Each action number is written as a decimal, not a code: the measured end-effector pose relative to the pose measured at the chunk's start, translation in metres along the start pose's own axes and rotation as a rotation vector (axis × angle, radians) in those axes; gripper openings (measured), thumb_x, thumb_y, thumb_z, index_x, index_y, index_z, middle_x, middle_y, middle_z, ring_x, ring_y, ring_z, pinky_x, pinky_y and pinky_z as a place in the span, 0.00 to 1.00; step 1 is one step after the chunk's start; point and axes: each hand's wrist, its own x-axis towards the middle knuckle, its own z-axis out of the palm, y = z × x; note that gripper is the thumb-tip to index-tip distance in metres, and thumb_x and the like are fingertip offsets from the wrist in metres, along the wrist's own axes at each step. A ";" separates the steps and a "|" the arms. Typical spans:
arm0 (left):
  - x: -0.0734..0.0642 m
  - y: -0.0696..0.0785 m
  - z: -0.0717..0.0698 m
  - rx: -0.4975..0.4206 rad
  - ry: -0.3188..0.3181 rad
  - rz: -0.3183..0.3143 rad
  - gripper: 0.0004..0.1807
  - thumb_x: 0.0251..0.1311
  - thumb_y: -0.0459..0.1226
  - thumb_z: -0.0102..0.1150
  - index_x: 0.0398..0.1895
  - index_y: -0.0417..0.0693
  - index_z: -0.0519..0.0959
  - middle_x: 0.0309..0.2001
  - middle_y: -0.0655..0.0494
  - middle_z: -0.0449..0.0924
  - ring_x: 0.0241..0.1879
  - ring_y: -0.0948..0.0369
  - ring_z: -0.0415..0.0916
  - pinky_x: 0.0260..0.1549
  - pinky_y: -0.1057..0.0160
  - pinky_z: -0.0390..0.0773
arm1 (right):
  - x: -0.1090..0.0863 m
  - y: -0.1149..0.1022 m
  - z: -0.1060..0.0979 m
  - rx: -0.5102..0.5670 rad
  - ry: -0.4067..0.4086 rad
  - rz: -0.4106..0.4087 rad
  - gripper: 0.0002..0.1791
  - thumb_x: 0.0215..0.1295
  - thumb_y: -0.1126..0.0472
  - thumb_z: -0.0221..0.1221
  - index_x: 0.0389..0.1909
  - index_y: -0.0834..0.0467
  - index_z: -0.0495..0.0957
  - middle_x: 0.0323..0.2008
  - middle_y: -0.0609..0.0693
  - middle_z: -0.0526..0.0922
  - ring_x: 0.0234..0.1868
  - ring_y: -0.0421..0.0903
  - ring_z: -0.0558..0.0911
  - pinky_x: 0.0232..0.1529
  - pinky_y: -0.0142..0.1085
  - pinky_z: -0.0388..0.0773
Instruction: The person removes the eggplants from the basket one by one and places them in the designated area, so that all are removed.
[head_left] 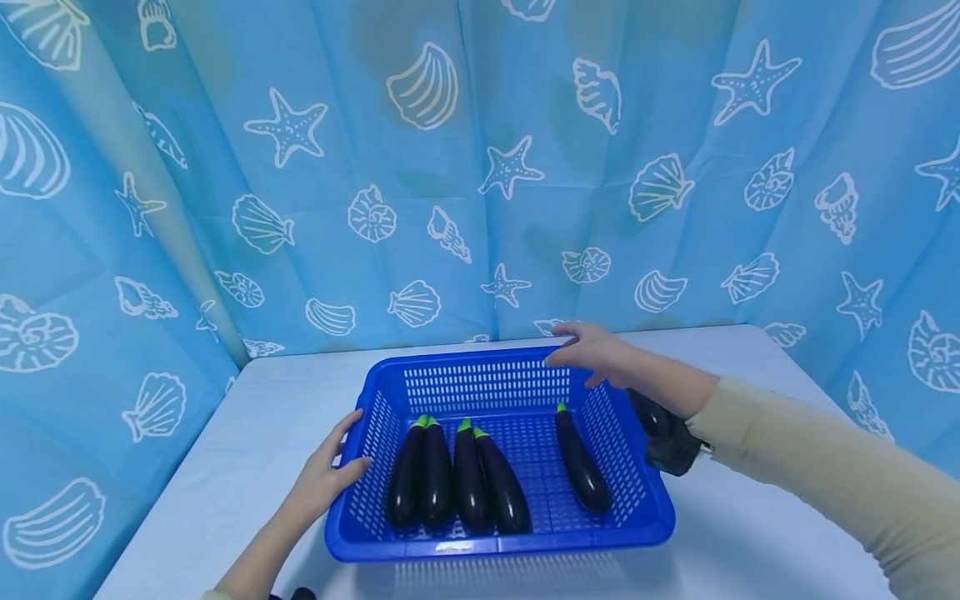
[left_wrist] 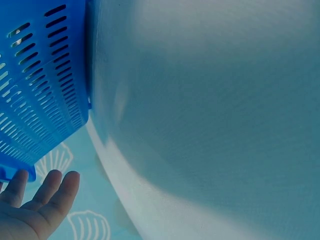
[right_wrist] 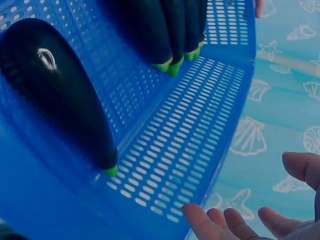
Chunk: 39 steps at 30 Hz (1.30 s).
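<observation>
A blue plastic basket (head_left: 498, 547) holds several glossy dark purple eggplants with green stems. A close group of eggplants (head_left: 472, 479) lies at its left and middle, while a single eggplant (head_left: 581, 467) lies apart near the right wall. My left hand (head_left: 324, 477) is at the basket's left rim, thumb toward the inside; in the left wrist view its fingers (left_wrist: 62, 197) extend loosely beside the basket's outer wall. Whether they touch it I cannot tell. Above the far right corner is my right hand (head_left: 588, 350), fingers spread and holding nothing.
The basket stands on a white-covered table (head_left: 277, 417). A blue curtain (head_left: 465, 250) with white shell and starfish prints hangs behind and at both sides. A dark glossy object (head_left: 649, 413) sits outside the basket's right side, partly hidden by the right forearm.
</observation>
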 end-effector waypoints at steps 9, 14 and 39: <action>0.000 -0.001 0.000 -0.005 0.001 -0.003 0.38 0.55 0.41 0.52 0.69 0.51 0.50 0.64 0.34 0.57 0.56 0.35 0.64 0.39 0.46 0.79 | 0.008 0.006 0.023 0.031 -0.026 0.062 0.38 0.59 0.60 0.56 0.68 0.61 0.51 0.64 0.67 0.57 0.64 0.67 0.57 0.53 0.64 0.65; -0.001 -0.001 -0.001 -0.013 0.004 -0.008 0.38 0.55 0.41 0.52 0.69 0.52 0.50 0.64 0.34 0.57 0.56 0.35 0.64 0.39 0.46 0.79 | 0.015 0.015 0.037 0.021 0.005 0.115 0.36 0.59 0.61 0.56 0.67 0.60 0.53 0.65 0.67 0.55 0.64 0.68 0.57 0.53 0.66 0.63; 0.000 -0.001 0.000 -0.014 0.009 -0.004 0.39 0.55 0.40 0.53 0.69 0.52 0.50 0.65 0.35 0.57 0.57 0.35 0.63 0.39 0.45 0.78 | 0.027 0.040 0.068 -0.054 0.013 0.305 0.40 0.53 0.68 0.59 0.67 0.59 0.53 0.63 0.69 0.58 0.62 0.71 0.58 0.51 0.67 0.63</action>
